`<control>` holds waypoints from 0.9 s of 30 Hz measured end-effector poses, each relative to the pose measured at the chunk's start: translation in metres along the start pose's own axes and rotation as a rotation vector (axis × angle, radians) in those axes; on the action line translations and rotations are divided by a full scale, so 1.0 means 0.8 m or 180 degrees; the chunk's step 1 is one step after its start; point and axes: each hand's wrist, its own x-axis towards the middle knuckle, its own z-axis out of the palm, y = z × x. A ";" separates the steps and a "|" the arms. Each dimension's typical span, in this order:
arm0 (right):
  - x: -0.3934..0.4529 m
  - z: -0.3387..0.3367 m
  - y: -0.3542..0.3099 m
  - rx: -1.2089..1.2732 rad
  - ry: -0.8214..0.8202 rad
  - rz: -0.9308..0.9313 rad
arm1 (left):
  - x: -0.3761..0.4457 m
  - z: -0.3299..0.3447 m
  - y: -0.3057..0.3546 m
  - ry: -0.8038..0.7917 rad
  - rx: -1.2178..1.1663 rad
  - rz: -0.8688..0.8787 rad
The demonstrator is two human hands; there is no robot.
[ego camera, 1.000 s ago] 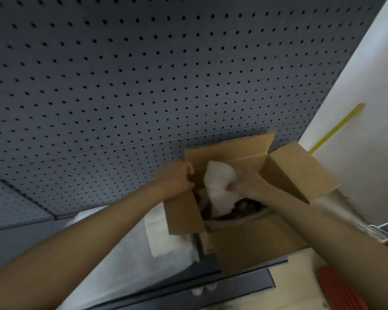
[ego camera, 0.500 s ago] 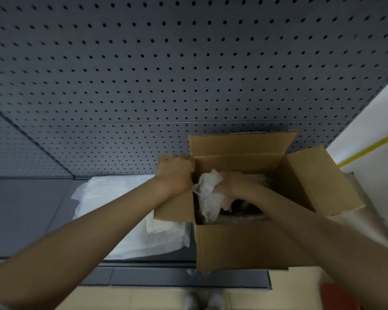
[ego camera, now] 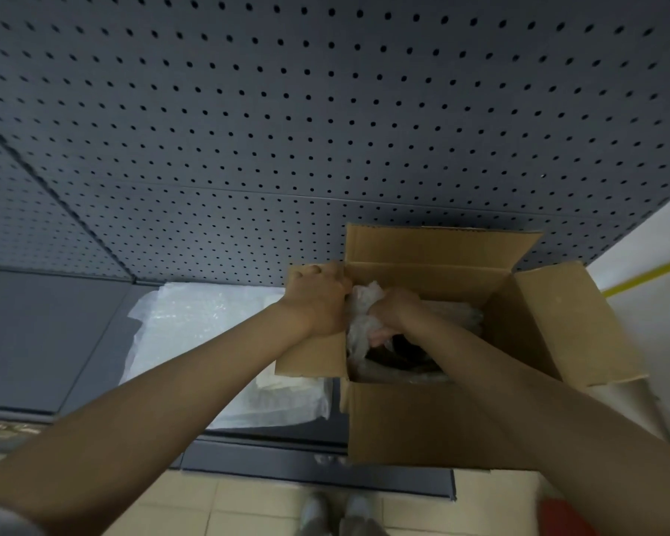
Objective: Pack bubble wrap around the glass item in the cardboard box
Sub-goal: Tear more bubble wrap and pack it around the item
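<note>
From the head view, one cardboard box [ego camera: 434, 419] is sitting open on a dark shelf [ego camera: 35, 342]. The left hand [ego camera: 318, 299] is gripping its left flap [ego camera: 310, 357], while the right hand [ego camera: 393, 315] is inside, clutching one wad of bubble wrap [ego camera: 358, 330]. Something dark [ego camera: 399, 352] is lying under it, can't tell if it's glass. A spare bubble wrap sheet [ego camera: 194, 323] is lying left of the box.

Left hand [ego camera: 318, 299] gripping left flap of cardboard box [ego camera: 414, 423]; right hand [ego camera: 393, 317] inside, clutching crumpled bubble wrap [ego camera: 358, 330] against the left wall.
</note>
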 end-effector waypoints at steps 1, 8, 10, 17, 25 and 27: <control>0.003 0.004 0.004 -0.0044 0.0073 -0.0131 | 0.000 0.002 0.000 -0.0029 0.0048 0.0026; -0.015 0.030 0.045 0.0529 0.0265 -0.0943 | -0.008 0.009 -0.002 -0.0207 -0.0333 0.0116; -0.020 0.028 0.047 0.0390 0.0114 -0.0859 | -0.011 0.009 -0.002 -0.0161 -0.0481 0.0153; -0.003 0.028 0.017 -0.0221 -0.0302 -0.0237 | -0.024 -0.005 0.004 -0.0193 -0.0711 0.0003; 0.017 0.055 0.010 0.0110 -0.0178 0.0208 | -0.035 -0.014 0.012 -0.0174 -0.0893 -0.0045; 0.012 0.050 0.011 -0.0508 -0.0148 -0.0408 | -0.036 -0.016 0.013 -0.0140 -0.0845 0.0004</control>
